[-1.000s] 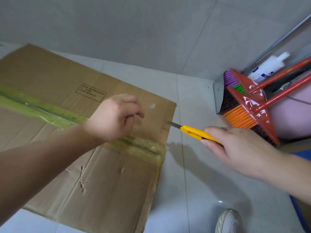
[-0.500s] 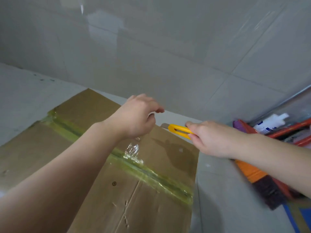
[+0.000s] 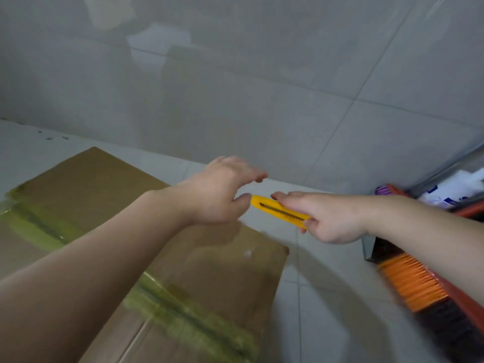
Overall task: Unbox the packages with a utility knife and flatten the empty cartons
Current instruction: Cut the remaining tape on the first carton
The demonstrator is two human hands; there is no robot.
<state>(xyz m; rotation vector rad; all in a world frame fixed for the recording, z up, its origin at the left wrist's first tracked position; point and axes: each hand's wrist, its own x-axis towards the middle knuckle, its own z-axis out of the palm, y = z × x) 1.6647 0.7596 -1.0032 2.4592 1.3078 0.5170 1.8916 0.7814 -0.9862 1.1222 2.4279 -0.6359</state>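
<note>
Fingers (image 3: 285, 199) of right hand (image 3: 331, 218) clenched around utility knife (image 3: 279, 210) — light, rigid, slippery plastic; left hand (image 3: 222, 191) released, at 9 o'clock. Carton (image 3: 222, 263) flattened, stiff — grip by edges.

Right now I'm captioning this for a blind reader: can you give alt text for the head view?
A right hand grips a yellow knife above a flattened carton on a tiled floor, while the open left hand reaches toward the knife's tip. Yellow-green tape crosses the carton; brooms lean at right.
</note>
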